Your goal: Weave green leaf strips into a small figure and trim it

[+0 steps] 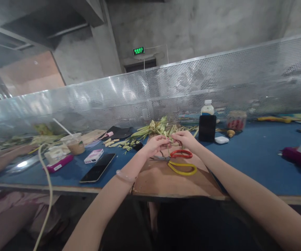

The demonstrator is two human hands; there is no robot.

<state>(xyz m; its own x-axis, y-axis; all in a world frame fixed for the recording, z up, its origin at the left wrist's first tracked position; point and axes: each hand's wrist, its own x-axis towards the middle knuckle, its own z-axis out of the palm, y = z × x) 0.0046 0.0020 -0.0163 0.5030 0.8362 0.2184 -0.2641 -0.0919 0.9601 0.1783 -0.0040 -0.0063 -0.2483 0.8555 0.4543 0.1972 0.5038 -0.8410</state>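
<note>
My left hand (pixel 157 145) and my right hand (pixel 183 138) are close together above a wooden board (pixel 163 179). A thin pale green strip (pixel 168 144) runs between them, pinched in the fingers of my left hand. The fingers of my right hand are closed at its side; what they grip is too small to make out. Scissors with one red and one yellow handle (pixel 183 168) lie on the board just below my hands. Behind them is a heap of pale green husks (pixel 150 128).
On the blue table (pixel 255 164) are a phone (pixel 98 168), a small box (pixel 93 156), a drink cup (pixel 74 144), a bottle (pixel 207 108), a black upright object (pixel 207 128), a white case (pixel 221 140) and a jar (pixel 236 121). Another person's arm (pixel 6 158) reaches in at left.
</note>
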